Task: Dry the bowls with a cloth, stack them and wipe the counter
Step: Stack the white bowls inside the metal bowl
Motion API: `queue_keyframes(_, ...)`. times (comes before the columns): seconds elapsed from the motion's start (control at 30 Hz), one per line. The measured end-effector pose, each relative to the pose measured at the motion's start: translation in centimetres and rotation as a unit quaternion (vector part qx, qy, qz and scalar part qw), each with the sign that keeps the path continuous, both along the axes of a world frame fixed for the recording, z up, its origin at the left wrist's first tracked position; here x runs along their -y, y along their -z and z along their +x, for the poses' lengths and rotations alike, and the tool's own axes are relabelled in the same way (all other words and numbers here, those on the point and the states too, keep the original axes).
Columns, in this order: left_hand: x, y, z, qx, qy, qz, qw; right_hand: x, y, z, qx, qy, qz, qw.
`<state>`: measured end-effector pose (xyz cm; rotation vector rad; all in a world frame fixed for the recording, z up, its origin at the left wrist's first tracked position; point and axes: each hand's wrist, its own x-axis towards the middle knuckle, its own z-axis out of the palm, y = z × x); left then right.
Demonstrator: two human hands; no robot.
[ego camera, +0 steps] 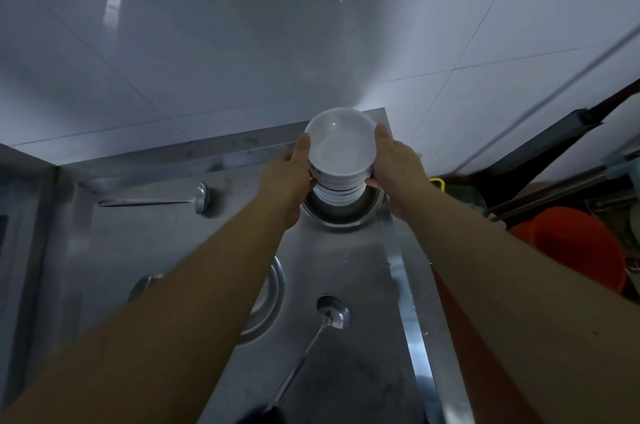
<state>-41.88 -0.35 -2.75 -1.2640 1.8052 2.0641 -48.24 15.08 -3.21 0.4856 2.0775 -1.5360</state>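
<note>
We see both hands holding a stack of white bowls [341, 153] from two sides: the left hand [289, 174] on its left, the right hand [398, 164] on its right. The stack is above a metal basin [346, 216] at the far end of the steel desk [346, 271]. Two ladles [194, 198] [329, 316] lie on the desk.

Bowl stack [341, 160] above metal basin [346, 216]

kitchen: steel counter [346, 268], ladles [332, 316]
</note>
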Motion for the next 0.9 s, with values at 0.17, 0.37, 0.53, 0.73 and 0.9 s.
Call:
queue_keyframes(0.17,0.1,0.3,0.1,-0.003,-0.005,0.001,1.000,0.3,0.7,0.0,-0.011,0.008,0.015,1.000)
queue_keyframes(0.37,0.4,-0.6,0.3,0.011,0.008,0.016,1.000,0.2,-0.9,0.6,0.007,-0.001,-0.007,1.000)
queue_keyframes(0.53,0.2,-0.2,5.2,0.038,0.036,-0.040,0.998,-2.4,0.3,4.1,0.006,-0.013,0.003,1.000)
queue_keyframes(0.73,-0.7,2.0,16.7,0.149,0.188,-0.205,0.949,-5.6,3.5,13.6,0.003,-0.107,0.102,0.989)
queue_keyframes(0.9,-3.1,3.1,25.3,0.220,0.261,-0.252,0.905,-7.8,5.4,22.1,0.015,-0.263,0.125,0.957)
